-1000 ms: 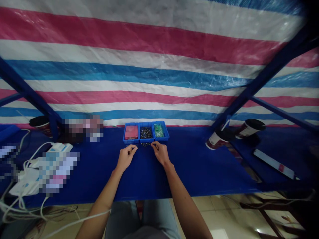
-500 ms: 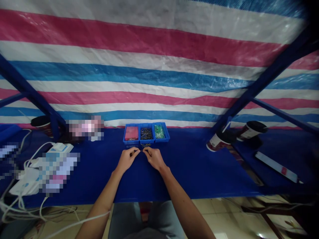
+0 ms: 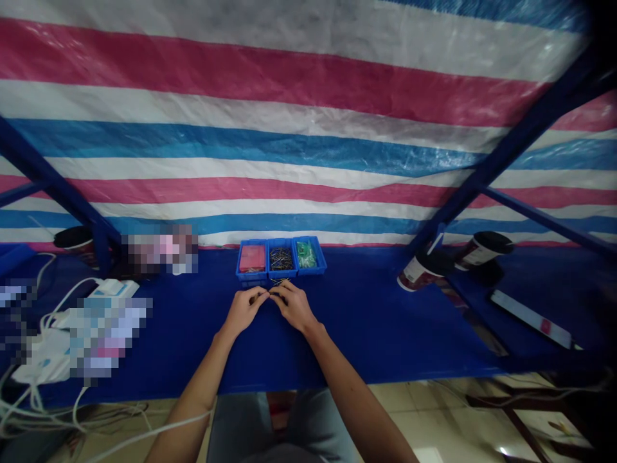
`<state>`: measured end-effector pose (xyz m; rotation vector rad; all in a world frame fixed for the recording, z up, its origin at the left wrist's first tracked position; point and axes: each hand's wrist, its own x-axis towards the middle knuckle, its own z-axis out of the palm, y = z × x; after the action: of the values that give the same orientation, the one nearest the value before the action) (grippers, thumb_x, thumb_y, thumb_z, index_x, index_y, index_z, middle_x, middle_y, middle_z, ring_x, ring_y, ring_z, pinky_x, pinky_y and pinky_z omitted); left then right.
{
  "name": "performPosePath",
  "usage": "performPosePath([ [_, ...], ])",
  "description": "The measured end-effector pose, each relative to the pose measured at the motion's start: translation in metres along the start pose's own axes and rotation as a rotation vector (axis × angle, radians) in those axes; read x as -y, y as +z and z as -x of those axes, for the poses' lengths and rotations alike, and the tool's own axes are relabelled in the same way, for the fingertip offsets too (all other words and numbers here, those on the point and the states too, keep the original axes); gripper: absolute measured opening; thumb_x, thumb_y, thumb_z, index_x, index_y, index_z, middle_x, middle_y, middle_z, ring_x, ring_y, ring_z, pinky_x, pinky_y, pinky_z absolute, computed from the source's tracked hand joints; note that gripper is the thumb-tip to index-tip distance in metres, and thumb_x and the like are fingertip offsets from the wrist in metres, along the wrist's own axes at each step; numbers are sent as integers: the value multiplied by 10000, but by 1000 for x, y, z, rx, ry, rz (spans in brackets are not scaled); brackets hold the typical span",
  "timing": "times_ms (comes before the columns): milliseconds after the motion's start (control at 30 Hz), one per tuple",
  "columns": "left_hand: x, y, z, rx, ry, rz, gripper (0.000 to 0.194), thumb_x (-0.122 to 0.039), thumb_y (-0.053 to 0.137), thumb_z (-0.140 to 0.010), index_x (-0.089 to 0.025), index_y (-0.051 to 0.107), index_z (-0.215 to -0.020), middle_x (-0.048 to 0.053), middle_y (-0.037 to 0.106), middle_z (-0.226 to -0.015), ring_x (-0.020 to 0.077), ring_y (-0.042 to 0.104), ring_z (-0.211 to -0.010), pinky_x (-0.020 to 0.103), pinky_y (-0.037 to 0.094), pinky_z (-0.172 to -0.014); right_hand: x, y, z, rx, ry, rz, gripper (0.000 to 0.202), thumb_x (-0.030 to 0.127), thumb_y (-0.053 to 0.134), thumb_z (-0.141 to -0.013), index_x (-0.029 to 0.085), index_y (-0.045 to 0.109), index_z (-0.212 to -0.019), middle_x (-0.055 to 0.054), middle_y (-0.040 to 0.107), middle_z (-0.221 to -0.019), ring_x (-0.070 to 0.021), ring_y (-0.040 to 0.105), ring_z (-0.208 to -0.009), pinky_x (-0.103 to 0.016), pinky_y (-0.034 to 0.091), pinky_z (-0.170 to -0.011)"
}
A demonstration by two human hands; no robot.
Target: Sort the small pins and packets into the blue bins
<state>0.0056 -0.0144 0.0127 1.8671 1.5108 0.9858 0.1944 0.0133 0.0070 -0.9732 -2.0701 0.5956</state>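
My left hand [image 3: 244, 308] and my right hand [image 3: 293, 305] meet fingertip to fingertip above the blue table [image 3: 376, 334]. Both are closed in a pinch; whatever sits between the fingers is too small to name. Just beyond them lies a small pile of thin dark and brassy pieces [image 3: 278, 281], partly hidden by my right hand. Behind it three blue bins stand side by side. The left bin holds a flat pink-red stack [image 3: 252, 258], the middle one many thin dark metal pieces [image 3: 281, 259], the right one green and clear small pieces [image 3: 306, 254].
White power strips [image 3: 48, 354] and tangled white cables lie at the left. Lidded tubs [image 3: 419, 270] stand at the right by a blue frame post [image 3: 463, 193]. A long pale bar [image 3: 530, 318] lies farther right. A striped sheet [image 3: 289, 148] hangs behind.
My right hand has moved slightly left, so the fingertips of both hands now touch; a small gap with a thin piece showed between them before. The view has shifted a little.
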Motion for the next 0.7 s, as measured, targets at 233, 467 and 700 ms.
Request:
performPosePath([
  [233, -1, 1, 0, 19, 4, 1, 365, -445, 493, -943, -168, 730, -954, -29, 574, -564, 116, 474, -522, 212, 356, -557, -2, -1, 0, -12, -3, -24, 213, 283, 533, -983, 229, 718, -1075, -60, 660, -1045, -147, 650, -868, -234, 489, -780],
  [467, 2, 1, -1, -4, 17, -24, 354, -436, 495, -944, -167, 724, -910, -29, 577, -590, 111, 462, -536, 215, 347, -571, -2, 3, 0, -5, -24, -55, 213, 265, 517, -994, 218, 715, -1057, -54, 691, -1026, -151, 666, -933, -243, 490, -859],
  [700, -1, 1, 0, 6, 18, -39, 337, -424, 503, -942, -168, 718, -902, -39, 537, -575, 106, 451, -542, 213, 326, -574, -7, 6, 0, -58, -57, -109, 183, 243, 543, -978, 220, 723, -991, -51, 694, -988, -162, 670, -911, -255, 506, -839],
])
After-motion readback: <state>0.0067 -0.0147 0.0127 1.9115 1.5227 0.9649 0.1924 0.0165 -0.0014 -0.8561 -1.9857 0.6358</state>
